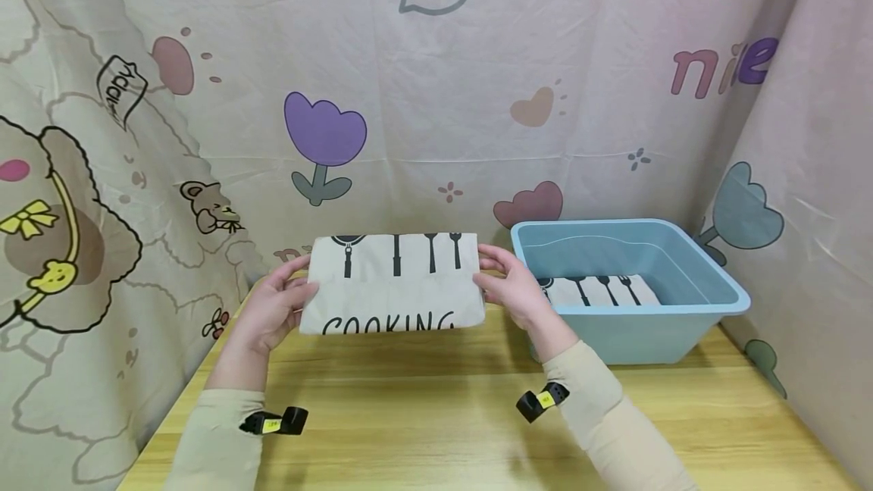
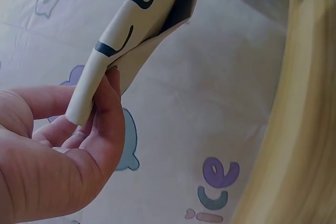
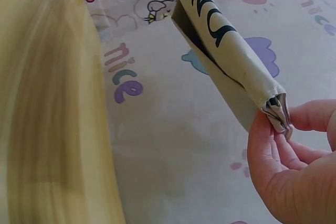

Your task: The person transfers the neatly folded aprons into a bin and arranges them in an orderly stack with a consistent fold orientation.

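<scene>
A folded white cloth [image 1: 392, 290], printed with dark kitchen utensils and the word COOKING, hangs above the table between both hands. My left hand [image 1: 273, 308] pinches its left end, thumb on the near face and fingers behind. At the opposite end, my right hand [image 1: 513, 290] grips the cloth in the same way. The right wrist view shows several layers at the folded end [image 3: 275, 111] between thumb and fingers. In the left wrist view, a loose flap [image 2: 142, 59] stands apart from the main fold.
To the right on the wooden table [image 1: 409, 423] stands a blue plastic basin [image 1: 614, 336]. Another folded cloth [image 1: 603, 291] with a similar utensil print lies inside it, partly hidden by the front rim. A patterned curtain [image 1: 436, 97] encloses the back and sides.
</scene>
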Tool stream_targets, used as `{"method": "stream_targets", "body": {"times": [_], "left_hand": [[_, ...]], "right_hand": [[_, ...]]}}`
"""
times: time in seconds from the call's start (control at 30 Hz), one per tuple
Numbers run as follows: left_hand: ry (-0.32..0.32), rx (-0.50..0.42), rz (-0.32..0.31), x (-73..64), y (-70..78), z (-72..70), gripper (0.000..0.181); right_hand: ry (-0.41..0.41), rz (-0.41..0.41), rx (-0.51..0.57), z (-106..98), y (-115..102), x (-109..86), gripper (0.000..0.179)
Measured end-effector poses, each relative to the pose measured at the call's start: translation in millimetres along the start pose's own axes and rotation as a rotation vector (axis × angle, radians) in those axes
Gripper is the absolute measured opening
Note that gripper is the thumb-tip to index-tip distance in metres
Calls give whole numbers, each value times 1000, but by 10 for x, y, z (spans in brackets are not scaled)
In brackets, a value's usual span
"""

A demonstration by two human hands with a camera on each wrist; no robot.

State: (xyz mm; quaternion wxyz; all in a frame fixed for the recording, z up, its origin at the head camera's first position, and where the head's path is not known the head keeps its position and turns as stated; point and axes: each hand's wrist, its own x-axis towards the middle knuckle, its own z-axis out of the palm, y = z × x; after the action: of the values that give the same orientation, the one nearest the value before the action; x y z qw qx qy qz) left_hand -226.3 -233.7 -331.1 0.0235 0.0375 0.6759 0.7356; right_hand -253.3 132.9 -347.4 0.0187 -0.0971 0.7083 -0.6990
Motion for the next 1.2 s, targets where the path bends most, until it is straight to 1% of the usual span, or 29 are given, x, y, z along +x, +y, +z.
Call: {"method": "stream_targets", "body": {"times": [0.2, 0.37, 0.53, 0.7, 0.83, 0.97, 1.1, 1.2], "left_hand": [[0, -5, 28, 33, 56, 128, 60], [-2, -14, 55, 86, 65, 268, 60], [1, -23, 52, 147, 73, 420, 60], [5, -3, 35, 208, 100, 606, 60], [6, -5, 30, 255, 101, 761, 60], [-4, -30, 34, 303, 85, 918, 61], [-19, -51, 28, 341, 85, 1090, 61], [-14, -70, 19, 374, 78, 1219, 61]], "right_hand": [[11, -9, -48, -139, -104, -27, 58], [23, -19, -57, -268, -147, -40, 58], [26, -23, -78, -416, -194, -62, 58], [44, -28, -93, -572, -242, -100, 57], [72, -31, -106, -712, -262, -125, 55], [91, -36, -122, -847, -287, -165, 55], [114, -40, -166, -985, -320, -215, 55], [131, -37, -193, -1092, -345, -244, 56]]}}
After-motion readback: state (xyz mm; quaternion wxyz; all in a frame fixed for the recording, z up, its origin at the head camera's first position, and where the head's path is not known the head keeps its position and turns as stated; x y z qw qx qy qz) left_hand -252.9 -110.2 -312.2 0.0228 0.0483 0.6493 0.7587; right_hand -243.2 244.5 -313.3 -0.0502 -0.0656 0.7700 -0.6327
